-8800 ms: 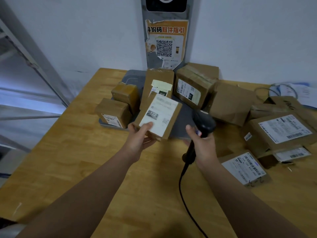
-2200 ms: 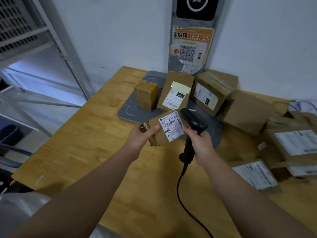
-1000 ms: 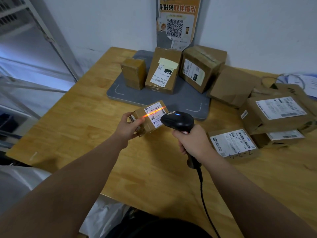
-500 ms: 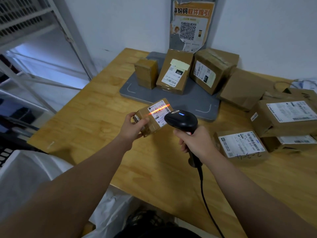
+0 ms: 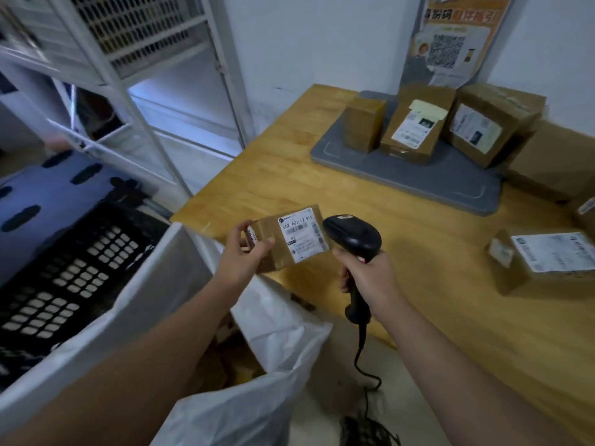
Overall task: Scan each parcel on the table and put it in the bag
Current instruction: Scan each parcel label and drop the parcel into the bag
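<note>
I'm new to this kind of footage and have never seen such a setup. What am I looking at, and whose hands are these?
No machine here: a person works bare-handed, and every picture comes from a camera worn on their head, looking down. The left hand holds a small parcel, label up; the right hand grips a corded scanner. On the wooden table a grey mat carries cardboard boxes, and another labelled parcel lies to the right. A white bag sits open beside the table's near edge.
</note>
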`<state>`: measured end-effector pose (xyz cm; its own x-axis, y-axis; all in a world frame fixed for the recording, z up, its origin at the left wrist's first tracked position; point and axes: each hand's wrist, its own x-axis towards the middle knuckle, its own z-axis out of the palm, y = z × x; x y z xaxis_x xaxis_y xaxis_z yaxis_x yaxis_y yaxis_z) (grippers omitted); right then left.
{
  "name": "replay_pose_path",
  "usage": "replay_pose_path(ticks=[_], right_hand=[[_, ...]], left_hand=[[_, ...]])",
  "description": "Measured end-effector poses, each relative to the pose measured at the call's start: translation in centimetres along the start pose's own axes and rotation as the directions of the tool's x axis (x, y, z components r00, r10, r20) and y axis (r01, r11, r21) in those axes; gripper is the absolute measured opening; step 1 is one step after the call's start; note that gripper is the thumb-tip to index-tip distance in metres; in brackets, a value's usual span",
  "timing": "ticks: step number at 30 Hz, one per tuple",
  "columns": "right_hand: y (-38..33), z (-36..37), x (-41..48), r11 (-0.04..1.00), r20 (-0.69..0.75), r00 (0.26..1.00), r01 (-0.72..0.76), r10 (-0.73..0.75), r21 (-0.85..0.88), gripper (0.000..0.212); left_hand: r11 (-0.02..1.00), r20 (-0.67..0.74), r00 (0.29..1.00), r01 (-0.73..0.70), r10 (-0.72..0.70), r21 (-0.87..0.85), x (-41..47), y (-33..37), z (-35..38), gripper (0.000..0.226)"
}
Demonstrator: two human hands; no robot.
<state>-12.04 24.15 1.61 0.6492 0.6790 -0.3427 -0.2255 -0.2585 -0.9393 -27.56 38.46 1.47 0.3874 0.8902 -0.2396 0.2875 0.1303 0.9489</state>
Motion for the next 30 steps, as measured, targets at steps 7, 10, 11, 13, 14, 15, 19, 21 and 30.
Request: replay_pose_path(ticks=[7, 10, 11, 13, 14, 15, 19, 21, 30], right_hand=[[8.0, 9.4, -5.1, 0.983, 0.072, 0.994, -0.069, 0.082, -0.168, 0.021], [10.5, 11.6, -6.8, 0.968, 0.085, 0.995, -0.035, 0.058, -0.249, 0.016], [10.9, 12.1, -7.2, 0.963, 0.081, 0.995, -0.027, 0.051, -0.270, 0.013], [11.3, 13.0, -7.8, 0.957, 0.078, 0.995, -0.033, 0.058, -0.287, 0.011], [11.6, 13.4, -7.9, 0.957, 0.075, 0.995, -0.038, 0.062, -0.287, 0.013], [11.7, 13.7, -8.1, 0.957, 0.069, 0.996, -0.041, 0.064, -0.288, 0.015], [12.3, 14.5, -8.6, 0.950, 0.057, 0.996, -0.048, 0.069, -0.308, 0.017], [12.7, 14.8, -8.7, 0.945, 0.058, 0.996, -0.039, 0.062, -0.325, 0.015], [13.2, 13.9, -8.5, 0.929, 0.020, 0.997, -0.061, 0.073, -0.364, 0.016]], left_hand=[[0.790, 0.077, 0.997, -0.052, 0.006, 0.611, -4.8, -6.3, -12.8, 0.076], [0.603, 0.098, 0.995, -0.077, -0.001, 0.794, -6.2, -8.8, -15.0, 0.078], [0.536, 0.108, 0.994, -0.090, -0.001, 0.840, -6.5, -9.4, -15.4, 0.079], [0.353, 0.139, 0.990, -0.131, 0.003, 0.926, -6.7, -10.6, -16.2, 0.082], [0.273, 0.159, 0.987, -0.154, 0.003, 0.950, -6.7, -11.2, -16.5, 0.083], [0.209, 0.173, 0.985, -0.172, 0.014, 0.963, -6.7, -11.7, -16.8, 0.083], [0.014, 0.187, 0.979, -0.187, -0.077, 0.982, -6.4, -13.8, -17.3, 0.066], [-0.042, 0.166, 0.974, -0.174, -0.156, 0.984, -6.3, -14.8, -17.3, 0.052], [0.131, 0.305, 0.952, -0.300, -0.018, 0.945, -6.0, -12.7, -15.4, 0.041]])
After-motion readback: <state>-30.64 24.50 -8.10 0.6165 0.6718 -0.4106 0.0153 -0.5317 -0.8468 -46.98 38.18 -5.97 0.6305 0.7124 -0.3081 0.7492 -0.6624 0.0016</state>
